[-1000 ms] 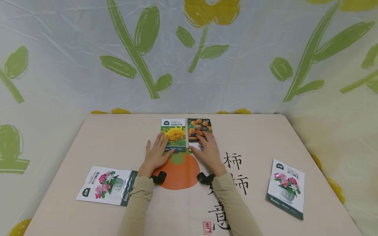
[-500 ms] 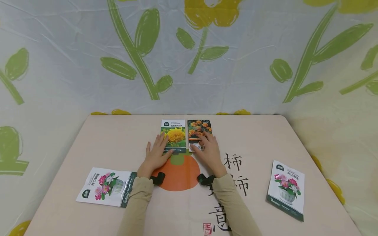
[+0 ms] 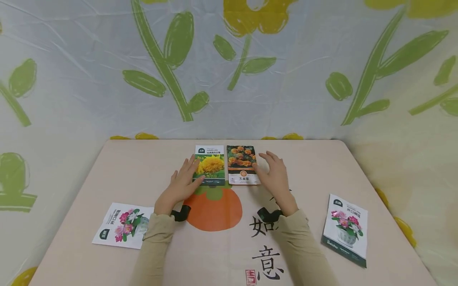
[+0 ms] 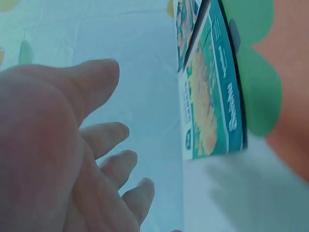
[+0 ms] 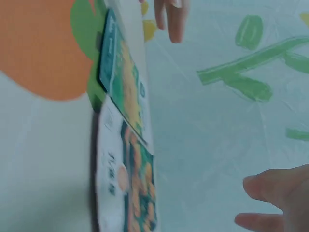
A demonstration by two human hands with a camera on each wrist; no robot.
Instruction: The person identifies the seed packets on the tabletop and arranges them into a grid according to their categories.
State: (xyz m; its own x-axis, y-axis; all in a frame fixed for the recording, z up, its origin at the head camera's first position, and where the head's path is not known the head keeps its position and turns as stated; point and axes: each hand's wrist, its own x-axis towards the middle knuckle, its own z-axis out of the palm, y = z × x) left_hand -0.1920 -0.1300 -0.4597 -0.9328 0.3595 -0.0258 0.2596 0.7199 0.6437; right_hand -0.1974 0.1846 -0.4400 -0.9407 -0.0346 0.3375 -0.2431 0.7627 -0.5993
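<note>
Two seed packets lie side by side near the table's far edge: one with a yellow sunflower-like bloom [image 3: 212,166], the other with orange marigolds [image 3: 243,165]. My left hand [image 3: 181,183] is raised with spread fingers and overlaps the yellow-flower packet's left edge in the head view. In the left wrist view its fingers [image 4: 101,137] stand apart from that packet. To the right of the marigold packet, my right hand [image 3: 276,174] is lifted, its thumb overlapping the packet's right edge from above. The right wrist view shows its fingertips [image 5: 256,186] away from the packets, holding nothing.
A white packet with pink flowers [image 3: 123,225] lies at the left, partly behind the left sleeve [image 3: 152,242]. A similar pink-flower packet [image 3: 346,228] lies at the right. The table cover [image 3: 211,258] bears an orange persimmon print [image 3: 214,210] and black characters.
Both hands have come off the packets and drawn apart, the left hand leftward and the right hand rightward. More of the marigold packet shows. The packets stay in place.
</note>
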